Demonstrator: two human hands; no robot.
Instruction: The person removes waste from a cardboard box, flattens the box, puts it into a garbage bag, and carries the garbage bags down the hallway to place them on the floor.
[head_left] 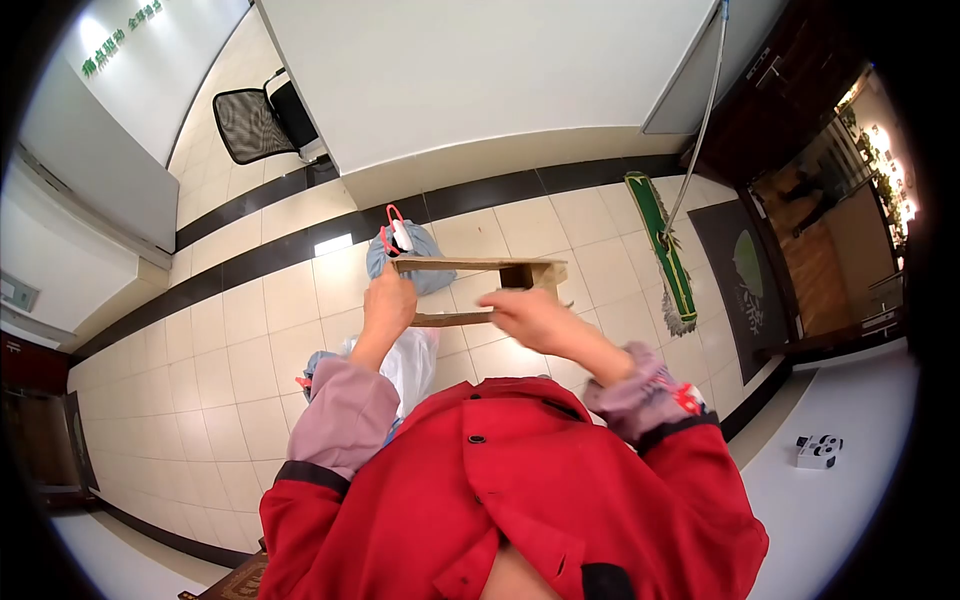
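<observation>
i have the brown cardboard piece up in front of my body, above the tiled floor, its long strips running left to right and its middle gaping enough to show floor between them. my left hand is closed on its left end, with the fingers by the far strip and the near strip starting beside my wrist; i judge that this end grip bears the weight and keeps the two strips spread. my right hand is at the near right part, fingers curled and pointing left. whether they pinch the card or only lie against it, i cannot tell; from there they could steady the right end, where the card folds over.

past the far strip a blue-grey bag with red handles sits on the floor, and nearer, below my left wrist, is a pale plastic bag. holding the card high seems to keep it clear of both. farther right, a green mop lies flat on its head, its pole slanting up by the wall, perhaps leant there to stand out of the way.
</observation>
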